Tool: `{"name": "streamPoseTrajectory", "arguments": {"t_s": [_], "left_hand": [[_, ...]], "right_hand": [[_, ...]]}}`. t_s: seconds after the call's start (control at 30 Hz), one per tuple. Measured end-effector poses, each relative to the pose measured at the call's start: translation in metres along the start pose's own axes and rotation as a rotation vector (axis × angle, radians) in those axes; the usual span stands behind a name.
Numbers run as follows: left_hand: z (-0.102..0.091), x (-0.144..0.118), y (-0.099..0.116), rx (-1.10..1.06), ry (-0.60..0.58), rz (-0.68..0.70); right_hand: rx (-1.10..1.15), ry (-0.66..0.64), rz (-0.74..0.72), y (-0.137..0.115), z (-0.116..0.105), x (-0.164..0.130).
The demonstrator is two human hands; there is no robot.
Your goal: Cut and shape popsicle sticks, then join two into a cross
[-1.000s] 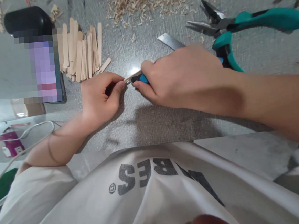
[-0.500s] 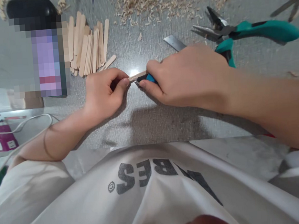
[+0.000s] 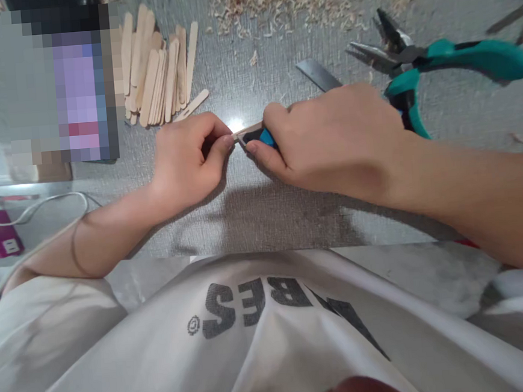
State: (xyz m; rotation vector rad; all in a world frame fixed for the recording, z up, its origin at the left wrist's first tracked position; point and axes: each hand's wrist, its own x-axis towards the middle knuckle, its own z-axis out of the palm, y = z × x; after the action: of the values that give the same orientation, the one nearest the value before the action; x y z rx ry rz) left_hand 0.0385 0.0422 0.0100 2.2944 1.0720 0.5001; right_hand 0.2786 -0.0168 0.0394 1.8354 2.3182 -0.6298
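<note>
My left hand is closed, its thumb and forefinger pinching one end of a thin wooden craft stick. The other end of the stick runs under the fingers of my right hand. That hand is wrapped round a blue-and-black utility knife, most of which is hidden in the palm. Its metal tip lies against the stick, close to my left fingertips. Behind my right knuckles a flat metal strip with a slanted end sticks out, partly covered by the hand.
Several loose craft sticks lie in a pile beyond my left hand. Wood shavings cover the far side. Teal-handled pliers lie open beyond my right wrist. A blurred-out phone-like object and a white cable are at left.
The view has shifted slightly, so the table things sit a little differently in it. Both hands keep their hold on the stick and knife, with the knife tip still near my left fingertips.
</note>
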Motion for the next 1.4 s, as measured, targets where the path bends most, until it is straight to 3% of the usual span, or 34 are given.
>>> {"name": "streamPoseTrajectory", "arguments": {"t_s": [0.4, 0.63, 0.87, 1.0, 1.23, 1.4], "left_hand": [[0.002, 0.001, -0.007, 0.049, 0.008, 0.077], [-0.002, -0.004, -0.004, 0.273, 0.009, 0.212], [-0.001, -0.009, -0.008, 0.43, -0.076, 0.196], [0.0, -0.012, -0.002, 0.494, -0.043, 0.216], [-0.002, -0.013, 0.002, 0.463, -0.062, 0.118], [-0.006, -0.011, 0.012, 0.458, -0.163, -0.001]], "right_hand": [[0.013, -0.024, 0.01, -0.004, -0.004, 0.0], [-0.138, -0.088, 0.045, -0.013, -0.005, -0.003], [-0.169, -0.106, 0.053, -0.024, -0.007, -0.006], [-0.131, -0.083, 0.068, -0.025, -0.005, -0.006], [-0.088, -0.097, 0.131, -0.033, -0.008, -0.004], [-0.062, -0.124, 0.175, -0.037, -0.008, -0.001]]}}
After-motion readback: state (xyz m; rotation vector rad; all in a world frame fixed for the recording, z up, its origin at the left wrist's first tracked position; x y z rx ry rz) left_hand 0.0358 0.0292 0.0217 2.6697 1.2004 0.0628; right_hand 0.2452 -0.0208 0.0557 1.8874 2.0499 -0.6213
